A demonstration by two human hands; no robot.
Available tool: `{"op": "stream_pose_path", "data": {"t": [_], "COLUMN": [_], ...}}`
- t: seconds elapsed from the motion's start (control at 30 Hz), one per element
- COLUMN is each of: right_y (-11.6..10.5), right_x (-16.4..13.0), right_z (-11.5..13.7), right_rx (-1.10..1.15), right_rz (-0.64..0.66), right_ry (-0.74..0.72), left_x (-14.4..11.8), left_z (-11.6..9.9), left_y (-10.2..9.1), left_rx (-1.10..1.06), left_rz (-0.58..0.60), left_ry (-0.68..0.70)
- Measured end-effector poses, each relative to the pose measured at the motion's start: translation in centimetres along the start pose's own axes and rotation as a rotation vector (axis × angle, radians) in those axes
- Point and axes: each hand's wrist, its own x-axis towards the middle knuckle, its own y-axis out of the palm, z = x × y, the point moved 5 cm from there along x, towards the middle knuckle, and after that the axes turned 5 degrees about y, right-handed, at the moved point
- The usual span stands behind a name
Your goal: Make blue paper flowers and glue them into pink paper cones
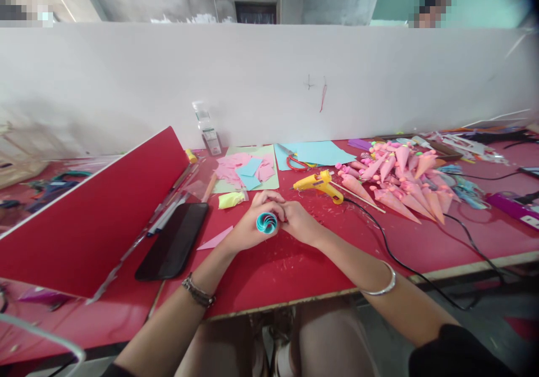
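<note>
Red counter (269, 276) fills the view, a white partition (269, 79) along its far edge. A red board (92, 214) leans at the left edge, a black phone (173, 241) just beside it. Toward the right edge sits a heap of pink paper cones (404, 183). Near the far edge lie pink and blue paper scraps (248, 170) and a yellow glue gun (319, 184). Near the front edge, left hand (248, 225) and right hand (300, 219) meet, both closed around a small rolled blue paper coil (266, 222), spiral end facing up.
</note>
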Motion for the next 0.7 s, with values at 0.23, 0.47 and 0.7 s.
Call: {"op": "stream_pose_path", "data": {"t": [0.23,0.47,0.7], "right_y": [-1.1,-1.8,-1.6], "right_x": [-0.3,-0.5,-0.2], "right_z": [1.4,1.5,1.1], "right_rx": [0.065,0.068,-0.017], "right_rz": [-0.100,-0.210,-0.206], "right_ry": [-0.094,-0.207,-0.117], "left_x": [0.0,-0.3,-0.2], "left_z": [-0.2,-0.2,-0.2], "left_y": [-0.5,-1.5,-1.9], "left_rx": [0.151,0.424,0.382], "left_rz": [-0.152,-0.310,-0.360], "left_ry": [0.078,0.148,0.135]}}
